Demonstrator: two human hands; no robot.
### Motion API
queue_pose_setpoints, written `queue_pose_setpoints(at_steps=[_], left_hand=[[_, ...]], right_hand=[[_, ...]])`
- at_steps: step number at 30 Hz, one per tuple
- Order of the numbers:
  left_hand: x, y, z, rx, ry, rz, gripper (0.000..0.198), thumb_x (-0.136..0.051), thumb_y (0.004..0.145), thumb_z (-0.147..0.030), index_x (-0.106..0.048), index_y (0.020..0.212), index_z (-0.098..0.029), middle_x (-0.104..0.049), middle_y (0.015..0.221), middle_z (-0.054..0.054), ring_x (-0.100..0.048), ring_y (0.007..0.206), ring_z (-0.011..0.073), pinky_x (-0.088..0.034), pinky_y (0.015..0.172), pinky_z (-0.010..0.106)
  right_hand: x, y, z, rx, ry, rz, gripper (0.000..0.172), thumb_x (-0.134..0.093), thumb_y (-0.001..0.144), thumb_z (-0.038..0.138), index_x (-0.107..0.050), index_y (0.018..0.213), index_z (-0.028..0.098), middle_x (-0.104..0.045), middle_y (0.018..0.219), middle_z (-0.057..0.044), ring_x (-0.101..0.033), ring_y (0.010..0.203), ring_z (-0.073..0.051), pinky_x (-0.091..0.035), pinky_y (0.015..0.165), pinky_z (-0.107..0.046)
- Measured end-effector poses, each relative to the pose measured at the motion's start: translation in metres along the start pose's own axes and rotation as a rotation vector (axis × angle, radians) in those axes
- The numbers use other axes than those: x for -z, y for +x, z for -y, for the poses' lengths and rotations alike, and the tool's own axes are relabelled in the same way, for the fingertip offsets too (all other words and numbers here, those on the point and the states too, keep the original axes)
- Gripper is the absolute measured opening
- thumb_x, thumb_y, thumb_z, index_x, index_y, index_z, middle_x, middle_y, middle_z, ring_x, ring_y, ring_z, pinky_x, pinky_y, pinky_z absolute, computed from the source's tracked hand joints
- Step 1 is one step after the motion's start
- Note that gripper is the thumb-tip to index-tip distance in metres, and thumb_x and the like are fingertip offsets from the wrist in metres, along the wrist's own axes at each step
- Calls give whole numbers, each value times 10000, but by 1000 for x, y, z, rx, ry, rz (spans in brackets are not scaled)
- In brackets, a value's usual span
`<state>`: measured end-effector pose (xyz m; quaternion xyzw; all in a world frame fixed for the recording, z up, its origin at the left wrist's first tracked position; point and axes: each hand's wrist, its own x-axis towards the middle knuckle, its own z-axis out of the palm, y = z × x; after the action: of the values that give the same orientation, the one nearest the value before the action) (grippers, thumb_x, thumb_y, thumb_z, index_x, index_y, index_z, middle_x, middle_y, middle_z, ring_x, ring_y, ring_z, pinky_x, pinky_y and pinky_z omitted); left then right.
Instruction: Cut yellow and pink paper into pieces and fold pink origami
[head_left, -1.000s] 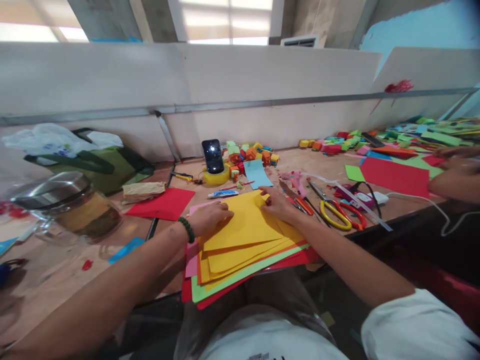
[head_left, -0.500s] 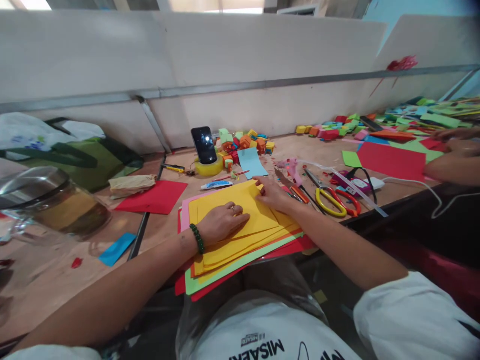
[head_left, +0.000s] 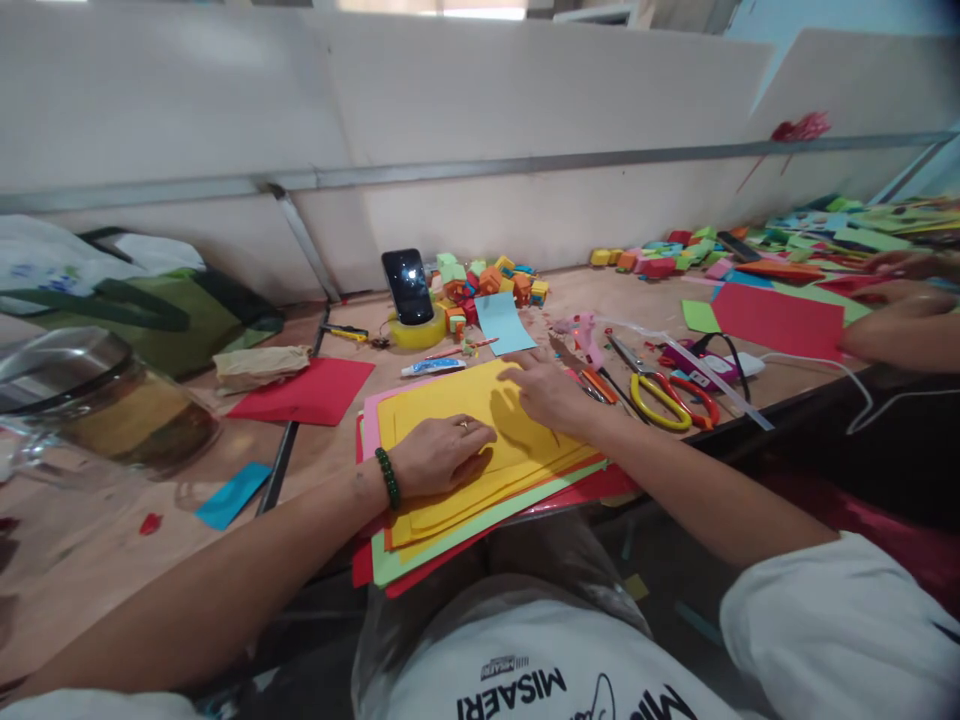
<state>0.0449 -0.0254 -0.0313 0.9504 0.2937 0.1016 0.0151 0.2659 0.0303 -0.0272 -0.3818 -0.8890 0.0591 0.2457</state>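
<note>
A stack of coloured sheets lies at the table's front edge in front of me, with yellow paper (head_left: 442,395) on top and green paper (head_left: 427,560), red and pink sheets showing around it. My left hand (head_left: 442,455), with a green bead bracelet (head_left: 388,478) at the wrist, rests on the yellow paper, its fingers laid out and slightly bent. Over the far right part of the same sheet is my right hand (head_left: 551,395), fingers apart and bent, casting a shadow on the paper. Neither hand grips anything.
Beyond the stack are a phone (head_left: 409,285) leaning on a tape roll (head_left: 418,332), a glue tube (head_left: 433,368) and small paper cubes (head_left: 491,282). Scissors (head_left: 660,400) and a pink glue gun (head_left: 587,340) lie right. A glass jug (head_left: 127,410) stands left. Another person's hand (head_left: 900,310) is far right.
My right hand has lifted from the yellow sheet's far corner and shifted slightly right and nearer. The folded-over yellow sheet now lies flatter. My left hand stays nearly in place.
</note>
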Motion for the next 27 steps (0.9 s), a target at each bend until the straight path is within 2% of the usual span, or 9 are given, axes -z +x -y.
queue_pose_setpoints(at_steps=[2, 4, 8, 12, 17, 21, 24, 27], left_hand=[[2, 1, -1, 50, 37, 25, 195, -434, 905, -274, -571, 1008, -181, -678, 935, 101, -636, 845, 216, -472, 685, 297], [3, 1, -2, 83, 54, 52, 166, -459, 867, -257, -538, 992, -182, -668, 885, 84, -636, 800, 216, -462, 651, 292], [5, 2, -4, 124, 55, 84, 228, -477, 812, -209, -489, 1038, -180, -667, 908, 80, -644, 821, 223, -463, 656, 291], [6, 2, -4, 144, 52, 107, 297, -493, 774, -176, -463, 1069, -186, -669, 922, 72, -647, 840, 225, -467, 668, 292], [7, 2, -4, 133, 41, 87, 248, -479, 815, -189, -463, 1063, -200, -666, 909, 61, -650, 837, 215, -463, 663, 285], [7, 1, -3, 130, 54, 98, 215, -446, 873, -224, -483, 1082, -191, -674, 924, 68, -654, 836, 208, -472, 662, 281], [6, 2, -1, 120, 85, 117, 292, -438, 889, -223, -491, 1172, -176, -681, 971, 85, -654, 852, 206, -489, 674, 284], [9, 3, -4, -14, 145, 137, 417, -431, 884, -146, -473, 1293, -216, -657, 1145, 93, -632, 980, 199, -505, 757, 289]], right_hand=[[11, -10, 19, 165, -64, 128, 285, -545, 748, -12, -709, 853, 197, -695, 953, -83, -573, 926, -230, -475, 812, -351], [17, -21, 39, 304, -111, 279, 257, -547, 795, 7, -699, 826, 212, -709, 844, -54, -579, 840, -206, -471, 707, -302], [15, -30, 67, 413, -223, 378, 185, -524, 896, 90, -671, 977, 168, -706, 995, -72, -577, 972, -207, -485, 771, -299], [5, -32, 73, 476, -338, 434, 170, -503, 922, 132, -660, 984, 112, -679, 1011, -92, -556, 1014, -238, -488, 823, -339], [2, -49, 64, 533, -441, 444, 167, -493, 902, 93, -660, 903, 93, -649, 899, -98, -554, 814, -225, -477, 718, -360], [9, -71, 44, 413, -415, 418, 161, -486, 917, 114, -646, 904, 118, -644, 885, -88, -547, 793, -212, -460, 664, -329], [13, -84, 33, 327, -379, 332, 181, -464, 925, 104, -641, 948, 129, -655, 923, -87, -554, 824, -202, -462, 692, -308], [13, -91, 29, 335, -352, 252, 222, -434, 922, 73, -644, 966, 130, -660, 961, -98, -555, 831, -192, -463, 718, -299]])
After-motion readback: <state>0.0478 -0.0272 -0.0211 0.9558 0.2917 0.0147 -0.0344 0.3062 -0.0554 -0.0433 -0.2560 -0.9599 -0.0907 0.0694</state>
